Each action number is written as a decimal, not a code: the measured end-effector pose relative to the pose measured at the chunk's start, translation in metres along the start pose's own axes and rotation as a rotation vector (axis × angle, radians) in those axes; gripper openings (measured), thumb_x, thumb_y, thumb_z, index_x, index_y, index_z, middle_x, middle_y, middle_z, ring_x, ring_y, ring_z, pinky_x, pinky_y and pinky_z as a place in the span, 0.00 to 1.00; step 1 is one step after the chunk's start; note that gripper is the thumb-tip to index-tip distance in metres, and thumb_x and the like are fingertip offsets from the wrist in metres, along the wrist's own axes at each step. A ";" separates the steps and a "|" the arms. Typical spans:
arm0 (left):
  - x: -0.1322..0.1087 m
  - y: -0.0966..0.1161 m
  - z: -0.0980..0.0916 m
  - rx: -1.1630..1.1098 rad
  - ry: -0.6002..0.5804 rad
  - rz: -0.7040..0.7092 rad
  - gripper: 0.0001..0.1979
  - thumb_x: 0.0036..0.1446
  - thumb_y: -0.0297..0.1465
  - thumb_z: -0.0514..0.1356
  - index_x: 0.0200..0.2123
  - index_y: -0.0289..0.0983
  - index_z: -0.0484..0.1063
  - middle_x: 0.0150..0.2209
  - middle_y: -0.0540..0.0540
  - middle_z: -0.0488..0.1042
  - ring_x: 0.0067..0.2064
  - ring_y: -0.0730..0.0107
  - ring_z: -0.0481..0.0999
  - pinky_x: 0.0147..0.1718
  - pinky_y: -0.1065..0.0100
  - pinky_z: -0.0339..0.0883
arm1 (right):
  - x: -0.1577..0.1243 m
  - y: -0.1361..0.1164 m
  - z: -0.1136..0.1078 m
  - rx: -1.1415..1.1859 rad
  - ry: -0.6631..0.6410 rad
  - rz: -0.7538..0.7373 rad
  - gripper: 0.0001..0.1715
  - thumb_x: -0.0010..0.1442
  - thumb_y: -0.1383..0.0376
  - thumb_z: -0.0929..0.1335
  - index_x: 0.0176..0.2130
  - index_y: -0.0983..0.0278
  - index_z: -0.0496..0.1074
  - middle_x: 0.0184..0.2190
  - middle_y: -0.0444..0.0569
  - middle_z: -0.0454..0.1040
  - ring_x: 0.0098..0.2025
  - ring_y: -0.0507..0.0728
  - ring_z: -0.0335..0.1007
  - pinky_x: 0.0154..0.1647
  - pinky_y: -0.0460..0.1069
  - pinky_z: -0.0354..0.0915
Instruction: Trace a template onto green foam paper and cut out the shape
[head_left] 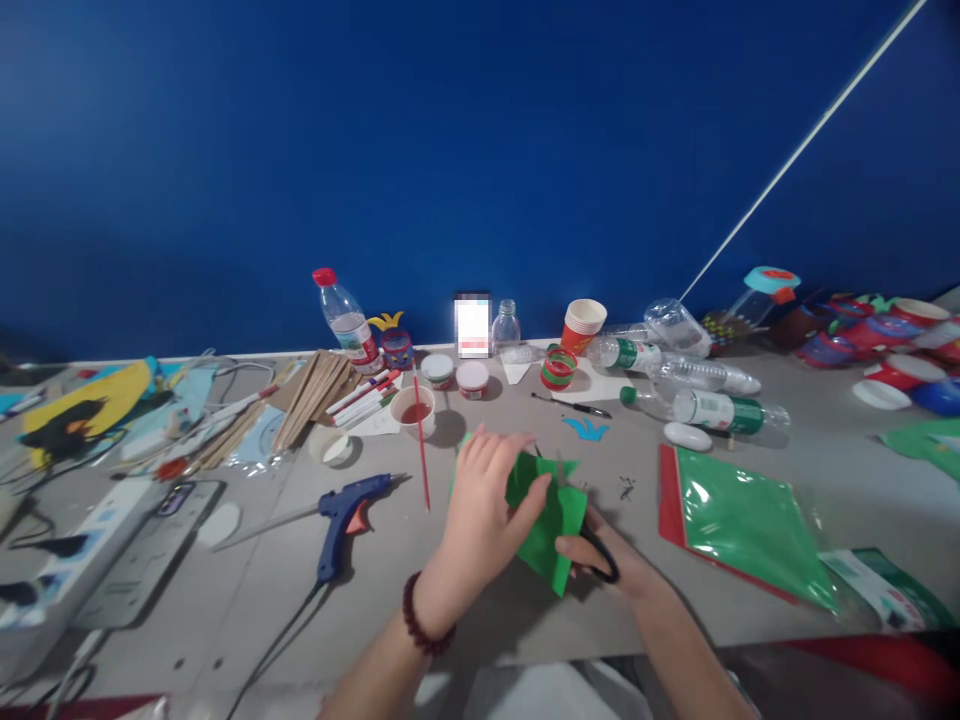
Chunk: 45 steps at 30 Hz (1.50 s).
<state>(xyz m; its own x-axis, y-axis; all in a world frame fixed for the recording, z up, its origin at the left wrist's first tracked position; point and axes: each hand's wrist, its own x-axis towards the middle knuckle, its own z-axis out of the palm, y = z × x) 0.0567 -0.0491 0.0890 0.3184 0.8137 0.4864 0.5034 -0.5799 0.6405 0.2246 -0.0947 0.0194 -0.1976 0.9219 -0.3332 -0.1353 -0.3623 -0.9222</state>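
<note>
"Tabletop (247, 590) looks grey from where I stand, and it runs back to a blue wall (450, 150). Where's the green sheet (551, 535)?"

"Between the 2 hands, just in from the front edge. Both forearms cross that edge."

"What are the fingers doing?"

"On the left hand (484, 490) they lie close together over the sheet, thumb spread away from them; I can't tell whether they pinch it underneath. The right hand (628, 560) is wrapped around black-handled scissors (611, 568), its thumb on the sheet's lower corner."

"How much elbow room?"

"On the left, a stretch of grey lies between the forearm and the blue glue gun (341, 525), whose cord trails over the front edge. On the right, another separates the forearm from a green packet (750, 520)."

"And straight ahead?"

"Tighter. A blue cutout (586, 428) and a black pen (571, 408) lie just past the sheet, a red brush (422, 450) leans on a paper cup (405, 412) at the left, and plastic bottles (705, 408) crowd the right, near the wall."
</note>
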 end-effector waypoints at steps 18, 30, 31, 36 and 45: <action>0.006 -0.017 0.016 -0.500 0.098 -0.369 0.06 0.52 0.30 0.63 0.35 0.38 0.70 0.30 0.50 0.73 0.34 0.69 0.73 0.36 0.70 0.63 | 0.004 -0.002 0.002 0.081 -0.066 0.039 0.31 0.39 0.44 0.77 0.34 0.62 0.70 0.20 0.40 0.64 0.18 0.47 0.53 0.16 0.42 0.49; 0.004 -0.025 0.023 -0.595 0.097 -0.406 0.06 0.53 0.31 0.63 0.29 0.37 0.68 0.27 0.51 0.70 0.30 0.72 0.69 0.31 0.72 0.62 | 0.009 0.010 -0.003 0.112 -0.187 0.007 0.35 0.41 0.42 0.76 0.39 0.64 0.71 0.18 0.37 0.62 0.14 0.44 0.49 0.12 0.40 0.46; 0.004 -0.025 0.024 -0.593 0.099 -0.406 0.06 0.53 0.31 0.63 0.29 0.37 0.68 0.27 0.51 0.70 0.30 0.72 0.69 0.31 0.72 0.61 | 0.009 0.011 -0.003 0.103 -0.183 0.011 0.36 0.41 0.42 0.76 0.39 0.64 0.71 0.18 0.37 0.63 0.14 0.44 0.50 0.11 0.40 0.46; 0.003 -0.025 0.024 -0.559 0.104 -0.406 0.05 0.54 0.30 0.62 0.29 0.37 0.68 0.26 0.52 0.70 0.30 0.73 0.69 0.31 0.72 0.61 | 0.011 0.012 -0.004 0.063 -0.201 0.018 0.39 0.40 0.40 0.75 0.40 0.66 0.70 0.19 0.40 0.66 0.14 0.45 0.55 0.10 0.39 0.46; 0.000 -0.026 0.026 -0.532 0.108 -0.393 0.05 0.54 0.29 0.62 0.29 0.37 0.68 0.26 0.53 0.69 0.30 0.74 0.68 0.30 0.73 0.61 | 0.011 0.012 -0.004 0.053 -0.174 0.015 0.42 0.39 0.39 0.75 0.41 0.66 0.69 0.20 0.41 0.68 0.15 0.46 0.61 0.10 0.38 0.49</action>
<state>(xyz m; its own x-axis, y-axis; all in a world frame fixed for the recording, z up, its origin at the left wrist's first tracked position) 0.0645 -0.0323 0.0569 0.0960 0.9760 0.1957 0.0925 -0.2045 0.9745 0.2245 -0.0881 0.0040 -0.3645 0.8802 -0.3040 -0.1807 -0.3872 -0.9041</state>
